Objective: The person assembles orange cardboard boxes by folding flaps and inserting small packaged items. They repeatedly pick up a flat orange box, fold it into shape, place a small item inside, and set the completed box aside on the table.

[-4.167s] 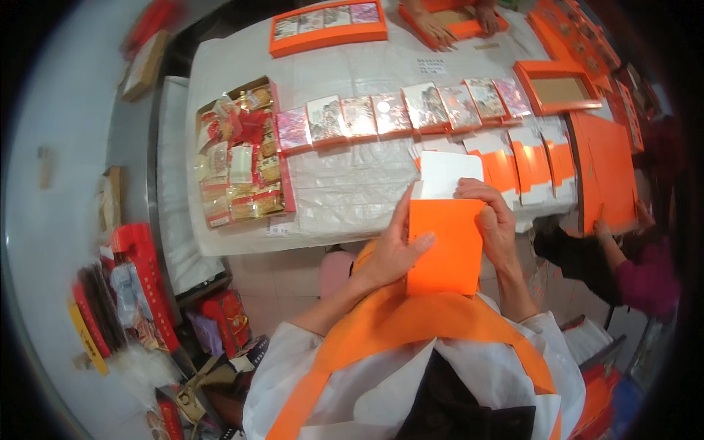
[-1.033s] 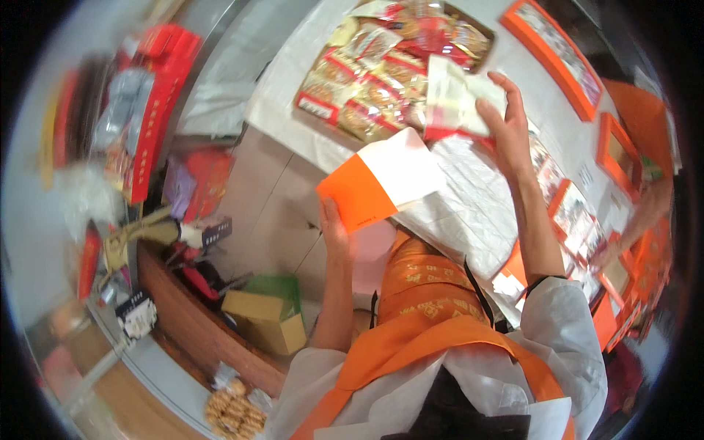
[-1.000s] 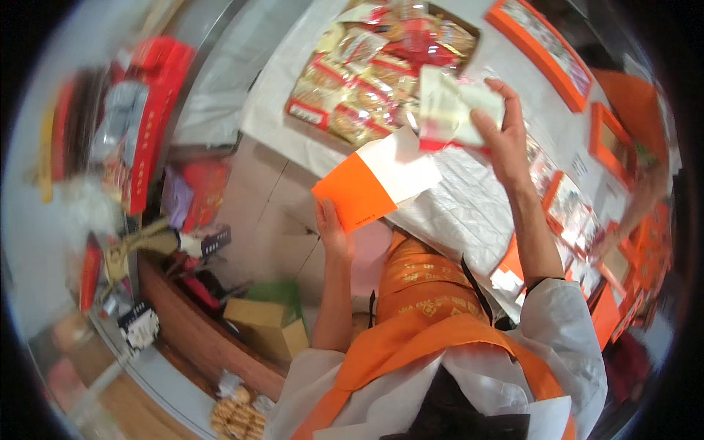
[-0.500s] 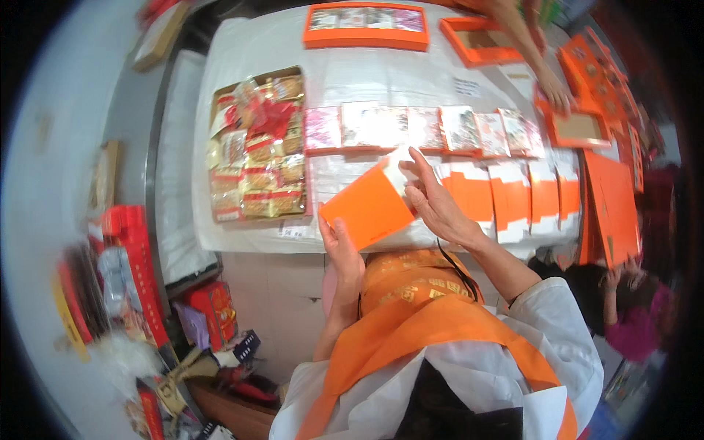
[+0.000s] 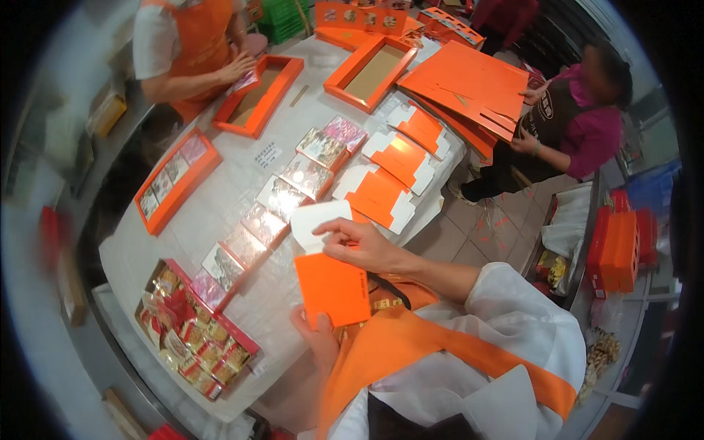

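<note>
We see the orange carton (image 5: 331,293) held before the wearer's body, above the apron (image 5: 440,341) and off the near side of the worktop (image 5: 220,183). The left hand (image 5: 317,339) has its grip clamped on the carton's lower corner, thumb across the front face; we take this low hold as a way to steady the carton while leaving its top within reach. The right hand (image 5: 363,246) bends its fingers over the top edge, at the foot of the raised white flap (image 5: 320,220). We cannot tell whether that grip pinches the card or merely rests against it.

On the worktop, the printed boxes (image 5: 304,176) form a slanting row, each beside the next, which probably keeps them easy to reach and count. The flat blanks (image 5: 381,198) lie fanned near the right hand, likely for the same reason, and the box of wrapped pastries (image 5: 233,330) stands at the row's lower end.

As for materials, we judge the carton to be smooth, thin card, matt orange with crisp folds and a plain white flap. The blanks show stepped, tabbed outlines in orange and white. The printed boxes have glossy lids that throw back glare; the pastries shine in crinkled clear film; and the worktop wears a creased white sheet.
</note>
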Action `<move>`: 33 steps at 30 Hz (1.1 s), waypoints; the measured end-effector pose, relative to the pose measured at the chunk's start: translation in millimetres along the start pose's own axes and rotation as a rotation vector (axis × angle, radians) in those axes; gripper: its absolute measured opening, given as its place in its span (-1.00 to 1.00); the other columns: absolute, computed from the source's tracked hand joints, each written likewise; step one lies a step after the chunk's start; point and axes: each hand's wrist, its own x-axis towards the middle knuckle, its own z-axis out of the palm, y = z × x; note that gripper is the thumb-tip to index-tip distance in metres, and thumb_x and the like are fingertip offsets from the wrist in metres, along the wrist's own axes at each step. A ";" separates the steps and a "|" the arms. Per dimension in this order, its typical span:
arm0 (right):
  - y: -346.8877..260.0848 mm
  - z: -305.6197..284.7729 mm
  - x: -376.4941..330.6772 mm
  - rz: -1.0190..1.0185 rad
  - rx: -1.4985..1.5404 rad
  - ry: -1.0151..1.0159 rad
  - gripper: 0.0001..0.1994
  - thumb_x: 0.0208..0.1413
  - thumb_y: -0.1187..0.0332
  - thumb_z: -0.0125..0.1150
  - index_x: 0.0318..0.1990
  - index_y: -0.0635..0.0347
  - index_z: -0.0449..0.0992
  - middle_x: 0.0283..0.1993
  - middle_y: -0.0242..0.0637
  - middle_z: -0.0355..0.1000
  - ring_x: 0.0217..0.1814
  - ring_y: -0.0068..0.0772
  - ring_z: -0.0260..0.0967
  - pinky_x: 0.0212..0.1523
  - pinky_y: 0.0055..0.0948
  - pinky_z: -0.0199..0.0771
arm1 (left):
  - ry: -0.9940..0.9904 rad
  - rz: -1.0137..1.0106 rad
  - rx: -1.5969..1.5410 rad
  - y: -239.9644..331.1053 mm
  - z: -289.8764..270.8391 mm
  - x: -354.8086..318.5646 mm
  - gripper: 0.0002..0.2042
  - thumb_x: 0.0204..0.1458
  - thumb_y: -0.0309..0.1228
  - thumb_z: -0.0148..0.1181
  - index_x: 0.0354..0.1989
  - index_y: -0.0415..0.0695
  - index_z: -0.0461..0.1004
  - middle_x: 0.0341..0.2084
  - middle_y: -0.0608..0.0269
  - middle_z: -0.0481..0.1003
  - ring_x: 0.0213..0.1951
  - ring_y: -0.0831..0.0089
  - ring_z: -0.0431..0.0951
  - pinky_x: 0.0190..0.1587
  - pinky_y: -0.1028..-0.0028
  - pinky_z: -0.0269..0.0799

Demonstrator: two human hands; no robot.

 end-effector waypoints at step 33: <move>46.4 16.5 -60.4 -0.238 0.082 0.119 -0.98 0.08 0.55 -0.08 -0.36 0.23 0.25 0.24 -0.02 0.01 0.28 -0.14 0.04 0.22 -0.24 0.02 | -0.232 0.347 0.410 59.5 8.0 6.2 -0.88 -0.01 -0.45 0.16 -0.36 -0.25 0.45 -0.17 0.09 0.43 -0.09 0.33 0.42 -0.08 0.45 0.30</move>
